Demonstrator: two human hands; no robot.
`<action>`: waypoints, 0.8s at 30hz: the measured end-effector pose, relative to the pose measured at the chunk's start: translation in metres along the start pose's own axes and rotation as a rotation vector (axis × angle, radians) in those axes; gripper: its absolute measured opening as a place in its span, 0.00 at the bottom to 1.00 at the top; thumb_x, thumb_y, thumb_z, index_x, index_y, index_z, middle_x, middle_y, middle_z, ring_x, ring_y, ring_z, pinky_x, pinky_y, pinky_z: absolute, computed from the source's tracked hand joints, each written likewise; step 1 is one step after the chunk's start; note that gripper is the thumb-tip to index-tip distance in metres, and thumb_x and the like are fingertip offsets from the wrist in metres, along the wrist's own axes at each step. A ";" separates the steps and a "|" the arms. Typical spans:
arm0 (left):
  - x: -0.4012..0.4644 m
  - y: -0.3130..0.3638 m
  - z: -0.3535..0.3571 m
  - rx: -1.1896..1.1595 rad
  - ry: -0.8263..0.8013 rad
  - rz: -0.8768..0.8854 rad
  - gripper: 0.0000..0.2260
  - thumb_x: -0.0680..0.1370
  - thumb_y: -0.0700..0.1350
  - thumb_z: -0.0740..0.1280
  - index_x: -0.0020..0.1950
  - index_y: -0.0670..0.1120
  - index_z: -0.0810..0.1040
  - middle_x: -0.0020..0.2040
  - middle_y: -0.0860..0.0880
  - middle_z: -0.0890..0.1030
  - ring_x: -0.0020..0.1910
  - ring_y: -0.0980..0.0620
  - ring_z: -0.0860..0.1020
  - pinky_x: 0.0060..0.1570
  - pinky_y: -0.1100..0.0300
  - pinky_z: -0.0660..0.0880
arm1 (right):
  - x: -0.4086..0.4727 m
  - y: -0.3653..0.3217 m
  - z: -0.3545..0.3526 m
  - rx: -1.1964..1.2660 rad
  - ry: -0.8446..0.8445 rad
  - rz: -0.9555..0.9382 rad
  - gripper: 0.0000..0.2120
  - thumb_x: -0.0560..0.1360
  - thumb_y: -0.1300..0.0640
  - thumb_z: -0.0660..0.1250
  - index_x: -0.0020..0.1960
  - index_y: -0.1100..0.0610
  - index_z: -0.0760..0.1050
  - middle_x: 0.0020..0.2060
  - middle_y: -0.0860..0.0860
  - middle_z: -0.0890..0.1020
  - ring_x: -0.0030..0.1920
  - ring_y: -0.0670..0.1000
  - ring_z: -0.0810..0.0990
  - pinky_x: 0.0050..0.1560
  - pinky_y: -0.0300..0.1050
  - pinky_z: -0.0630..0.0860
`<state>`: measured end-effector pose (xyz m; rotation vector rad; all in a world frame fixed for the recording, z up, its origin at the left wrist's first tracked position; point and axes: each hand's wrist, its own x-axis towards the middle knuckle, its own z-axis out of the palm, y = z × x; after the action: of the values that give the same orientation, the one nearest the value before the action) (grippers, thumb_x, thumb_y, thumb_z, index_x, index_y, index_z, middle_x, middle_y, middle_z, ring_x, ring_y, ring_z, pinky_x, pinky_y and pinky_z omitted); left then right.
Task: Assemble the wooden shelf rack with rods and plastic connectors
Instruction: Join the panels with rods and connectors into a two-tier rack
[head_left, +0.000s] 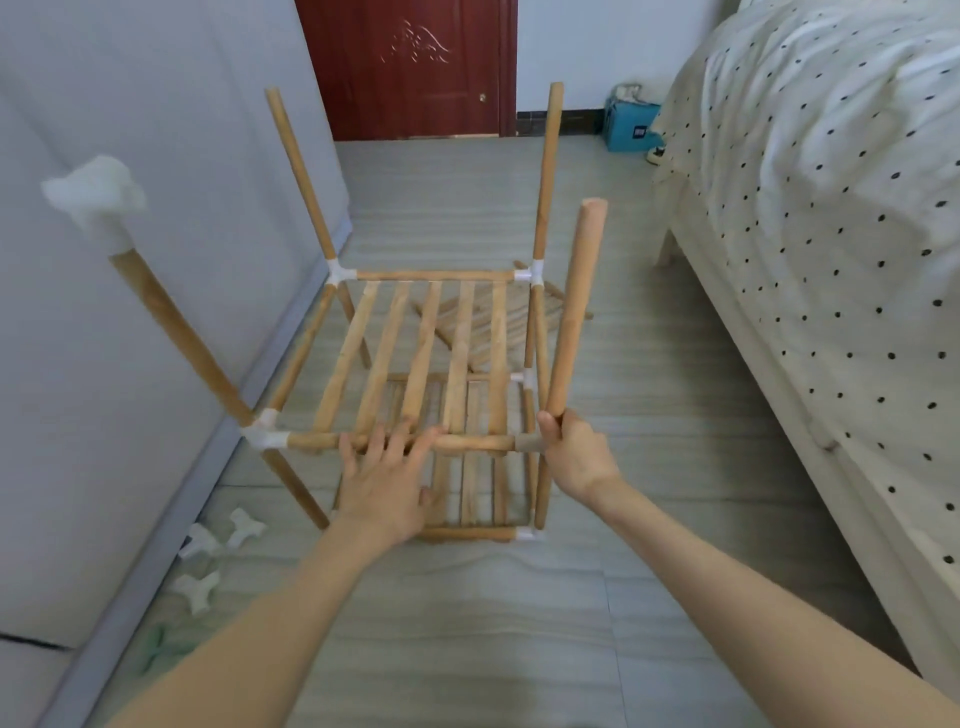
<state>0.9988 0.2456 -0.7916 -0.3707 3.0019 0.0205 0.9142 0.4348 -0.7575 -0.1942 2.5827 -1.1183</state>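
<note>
A two-tier wooden shelf rack (415, 353) stands on the floor, its slatted shelves joined by white plastic connectors (265, 434). Three upright rods rise from its top corners; the near-left one carries a white connector (96, 195) on its tip. My left hand (387, 478) presses on the front rail with fingers spread flat. My right hand (574, 454) grips the lower end of a fourth rod (574, 306), held upright at the near-right corner. The corner joint under that hand is hidden.
Several loose white connectors (218, 551) lie on the floor by the grey wall at left. A spare slatted panel (483, 322) lies behind the rack. A bed with a dotted cover (831, 234) runs along the right. A red door (410, 67) and a blue box (631, 124) stand at the back.
</note>
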 end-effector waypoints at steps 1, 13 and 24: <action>0.002 -0.008 -0.002 0.016 -0.021 -0.045 0.33 0.77 0.49 0.60 0.76 0.56 0.43 0.77 0.50 0.47 0.75 0.44 0.45 0.70 0.36 0.39 | 0.003 -0.006 0.005 0.022 -0.051 -0.015 0.19 0.82 0.51 0.51 0.61 0.63 0.69 0.55 0.62 0.77 0.58 0.62 0.74 0.48 0.44 0.67; -0.011 0.048 0.004 -0.159 0.122 0.386 0.15 0.73 0.37 0.63 0.60 0.43 0.74 0.54 0.45 0.75 0.54 0.44 0.74 0.49 0.54 0.72 | 0.057 0.035 0.006 -0.050 -0.365 -0.038 0.22 0.82 0.50 0.51 0.73 0.59 0.61 0.71 0.55 0.66 0.71 0.54 0.64 0.68 0.43 0.60; 0.171 0.183 0.158 -0.333 -0.166 0.065 0.26 0.79 0.43 0.56 0.76 0.45 0.52 0.76 0.43 0.52 0.75 0.44 0.52 0.71 0.50 0.55 | 0.193 0.225 0.000 -0.554 -0.215 0.025 0.27 0.81 0.48 0.52 0.76 0.55 0.51 0.75 0.55 0.58 0.74 0.56 0.56 0.71 0.53 0.58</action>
<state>0.8077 0.3866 -0.9691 -0.2838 2.8405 0.5336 0.7328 0.5414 -0.9672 -0.3804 2.6209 -0.3252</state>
